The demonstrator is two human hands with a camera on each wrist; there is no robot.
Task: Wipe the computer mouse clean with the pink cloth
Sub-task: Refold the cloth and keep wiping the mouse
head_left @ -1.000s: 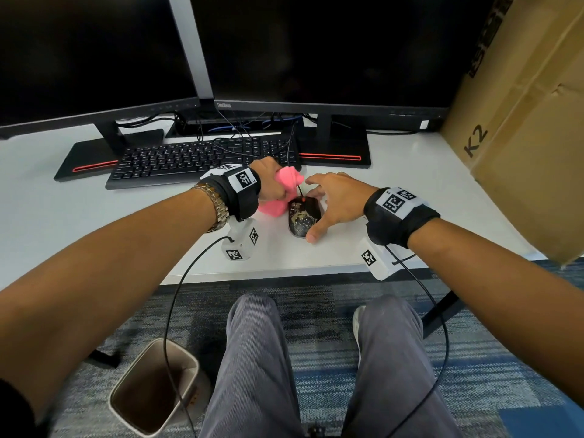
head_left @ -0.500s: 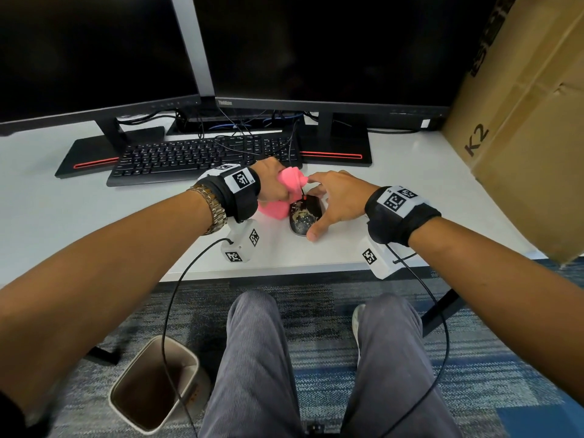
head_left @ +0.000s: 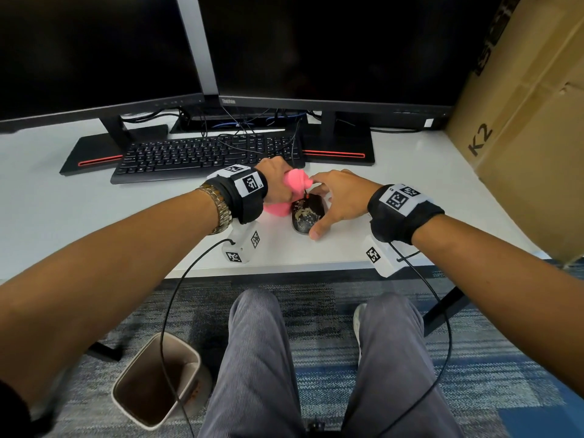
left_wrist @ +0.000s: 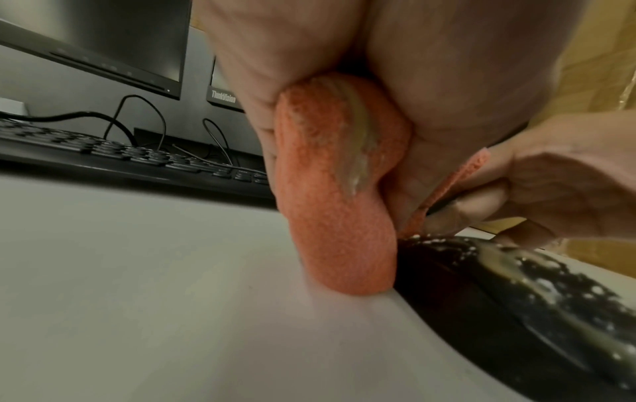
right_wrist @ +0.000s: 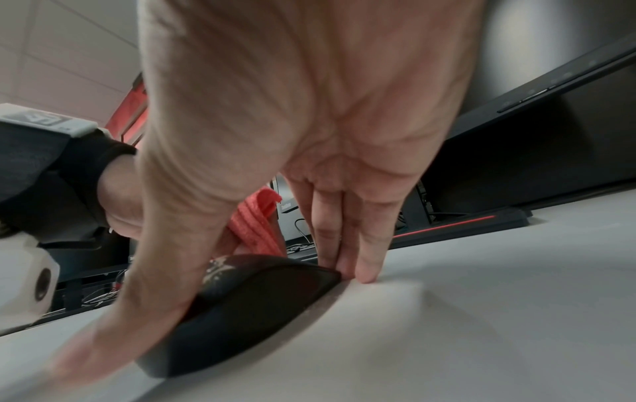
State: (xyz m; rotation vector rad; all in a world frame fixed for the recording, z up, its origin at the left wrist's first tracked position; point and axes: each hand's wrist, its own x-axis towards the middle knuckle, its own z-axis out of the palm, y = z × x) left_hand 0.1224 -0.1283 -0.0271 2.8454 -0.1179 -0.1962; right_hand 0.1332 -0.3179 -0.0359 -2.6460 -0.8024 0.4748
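Wiping judged barely begun: left hand [head_left: 274, 182] clenched the bunched pink cloth [head_left: 296, 181] against the smeared black computer mouse [head_left: 306, 215] near the white tabletop's [head_left: 126, 216] front edge. The right hand [head_left: 342, 197] pinched the mouse between thumb and fingers. Pale smears [left_wrist: 537, 274] covered most of its back.

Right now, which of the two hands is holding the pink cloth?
The left hand: its fingers are curled round the bunched pink cloth, whereas the right hand only holds the dirty computer mouse by its sides.
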